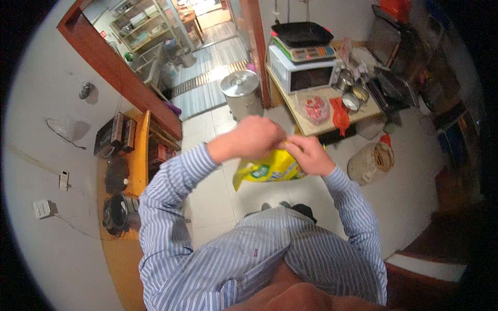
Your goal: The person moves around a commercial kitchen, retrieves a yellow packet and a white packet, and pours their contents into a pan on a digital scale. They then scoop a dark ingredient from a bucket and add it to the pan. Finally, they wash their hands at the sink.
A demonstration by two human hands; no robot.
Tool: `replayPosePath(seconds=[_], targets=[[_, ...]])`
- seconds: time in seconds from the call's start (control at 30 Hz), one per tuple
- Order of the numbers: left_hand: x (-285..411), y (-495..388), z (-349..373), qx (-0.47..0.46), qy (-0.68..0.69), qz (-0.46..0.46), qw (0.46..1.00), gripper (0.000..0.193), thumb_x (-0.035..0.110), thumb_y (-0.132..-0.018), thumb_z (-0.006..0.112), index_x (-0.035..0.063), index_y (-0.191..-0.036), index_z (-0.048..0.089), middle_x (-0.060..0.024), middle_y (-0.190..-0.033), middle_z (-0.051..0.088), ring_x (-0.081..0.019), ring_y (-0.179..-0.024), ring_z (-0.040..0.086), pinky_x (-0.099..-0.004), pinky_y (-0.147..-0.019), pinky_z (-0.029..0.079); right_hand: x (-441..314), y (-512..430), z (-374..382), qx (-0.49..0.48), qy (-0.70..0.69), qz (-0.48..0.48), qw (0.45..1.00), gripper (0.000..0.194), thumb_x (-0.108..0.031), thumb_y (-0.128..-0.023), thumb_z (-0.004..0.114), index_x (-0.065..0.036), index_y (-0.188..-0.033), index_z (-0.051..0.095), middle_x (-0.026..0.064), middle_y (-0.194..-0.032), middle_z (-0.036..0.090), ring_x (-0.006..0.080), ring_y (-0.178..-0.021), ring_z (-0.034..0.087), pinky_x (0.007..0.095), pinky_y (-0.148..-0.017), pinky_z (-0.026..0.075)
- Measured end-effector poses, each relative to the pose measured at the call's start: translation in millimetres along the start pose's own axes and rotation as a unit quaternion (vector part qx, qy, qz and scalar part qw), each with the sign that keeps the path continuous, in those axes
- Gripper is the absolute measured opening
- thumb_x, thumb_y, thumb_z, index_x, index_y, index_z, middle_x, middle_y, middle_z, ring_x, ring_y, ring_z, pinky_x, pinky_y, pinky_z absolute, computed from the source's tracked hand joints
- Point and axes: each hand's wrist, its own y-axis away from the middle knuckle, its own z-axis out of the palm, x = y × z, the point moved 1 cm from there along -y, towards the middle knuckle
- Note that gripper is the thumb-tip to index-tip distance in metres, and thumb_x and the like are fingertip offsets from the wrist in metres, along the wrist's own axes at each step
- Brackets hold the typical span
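A yellow plastic packet [272, 167] with a green patch and writing hangs between my two hands in front of my body. My left hand [258, 136] is closed on its upper edge, knuckles up. Right beside it, my right hand [309, 153] pinches the same edge between thumb and fingers. The hands nearly touch, and they hide the packet's top, so I cannot tell whether it is torn. The packet's lower left corner points down over the tiled floor.
Ahead stands a lidded steel pot [242, 91] near the doorway. A table [319, 130] at right bears a microwave [301, 72], a digital scale [313, 53], a black pan [301, 34] and a bag of red-and-white pieces [314, 109]. A bucket [367, 167] stands at right, a wooden shelf unit [142, 155] at left.
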Motion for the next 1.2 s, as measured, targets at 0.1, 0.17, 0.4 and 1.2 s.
replayPosePath(seconds=[0.1, 0.17, 0.4, 1.2], targets=[[-17, -2, 6, 0.0, 0.01, 0.018, 1.0, 0.02, 0.024, -0.083, 0.07, 0.0055, -0.084, 0.062, -0.0148, -0.081, 0.065, -0.0392, -0.079, 0.066, -0.0497, -0.066, 0.052, 10, -5, 12, 0.019, -0.003, 0.018, 1.0, 0.022, -0.018, -0.097, 0.061, 0.003, -0.093, 0.065, 0.0115, -0.075, 0.062, 0.0133, -0.069, 0.059, 0.0321, -0.064, 0.049], [-25, -7, 11, 0.072, 0.033, 0.094, 0.992, 0.018, 0.022, -0.078, 0.071, 0.0071, -0.082, 0.061, -0.0122, -0.079, 0.062, -0.0367, -0.078, 0.063, -0.048, -0.067, 0.05, 17, -8, 13, 0.054, -0.031, 0.041, 0.997, 0.021, -0.017, -0.097, 0.061, 0.004, -0.094, 0.063, 0.0115, -0.075, 0.062, 0.0132, -0.069, 0.059, 0.0319, -0.064, 0.049], [-35, -43, 33, 0.256, -0.118, 0.221, 0.933, 0.016, 0.022, -0.071, 0.066, 0.0131, -0.08, 0.056, 0.0004, -0.081, 0.051, -0.0211, -0.077, 0.053, -0.0357, -0.07, 0.041, 53, -18, -21, 0.076, -0.167, 0.056, 0.981, 0.021, -0.017, -0.1, 0.055, 0.0, -0.091, 0.062, -0.0004, -0.081, 0.061, 0.0075, -0.076, 0.055, 0.0247, -0.069, 0.046], [-29, -239, 89, 0.4, 0.772, 0.01, 0.493, 0.023, 0.033, -0.108, 0.047, 0.0121, -0.1, 0.048, 0.0006, -0.08, 0.043, -0.0149, -0.076, 0.045, -0.0403, -0.089, 0.044, 192, -2, -191, 0.171, -0.304, 0.115, 0.93, 0.02, -0.018, -0.103, 0.054, -0.002, -0.095, 0.062, -0.0033, -0.082, 0.058, 0.0043, -0.077, 0.051, 0.0231, -0.068, 0.043]])
